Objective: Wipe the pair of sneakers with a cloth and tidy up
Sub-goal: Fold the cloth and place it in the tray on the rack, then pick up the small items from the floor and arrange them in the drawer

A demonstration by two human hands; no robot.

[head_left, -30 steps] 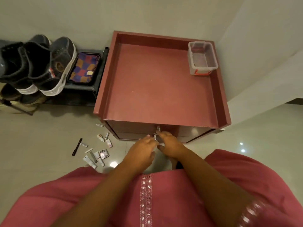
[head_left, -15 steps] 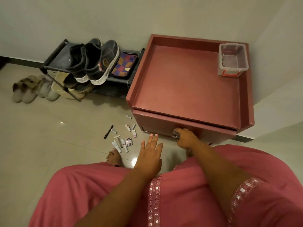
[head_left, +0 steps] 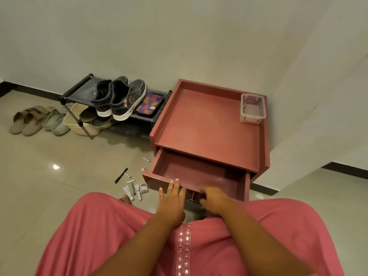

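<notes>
Right, our left hand (head_left: 172,198) rests flat-fingered on the open drawer (head_left: 196,177) front, right hand (head_left: 214,198) loosely curled by the knob, holding nothing; sneakers (head_left: 119,98) sit up-left on the rack (head_left: 83,96), heels toward us, left hand nearer.

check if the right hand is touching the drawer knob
Apart: the head view shows bare drawer front between the right hand and the knob.

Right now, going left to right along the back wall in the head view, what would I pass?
Slippers on the floor → black shoe rack → dark sneakers → checked pouch → red cabinet → clear plastic box.
</notes>
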